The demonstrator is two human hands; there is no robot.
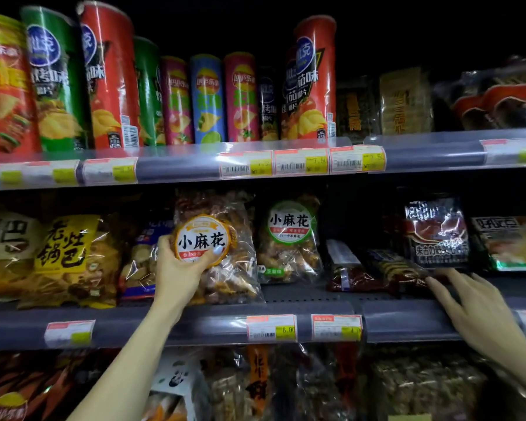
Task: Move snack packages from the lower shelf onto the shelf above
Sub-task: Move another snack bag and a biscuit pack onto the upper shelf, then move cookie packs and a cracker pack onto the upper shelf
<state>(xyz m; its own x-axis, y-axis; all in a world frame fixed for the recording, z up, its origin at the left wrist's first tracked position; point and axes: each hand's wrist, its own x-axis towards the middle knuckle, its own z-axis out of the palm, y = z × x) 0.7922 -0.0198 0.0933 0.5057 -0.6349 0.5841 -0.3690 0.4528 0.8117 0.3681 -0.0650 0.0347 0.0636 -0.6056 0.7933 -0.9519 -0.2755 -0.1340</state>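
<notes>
A clear bag of brown twisted snacks with a round orange-rimmed label stands on the middle shelf. My left hand grips its lower left, thumb across the label. A second clear bag with a green-rimmed label stands just to its right. My right hand reaches onto the same shelf at the right, fingers spread, fingertips by a flat dark pack below a black bag. The shelf above holds several tall chip cans.
Yellow and white chip bags fill the middle shelf's left end. Boxed snacks stand on the upper shelf's right, with a gap between them and the cans. More bags sit on the shelf below. Price tags line the shelf edges.
</notes>
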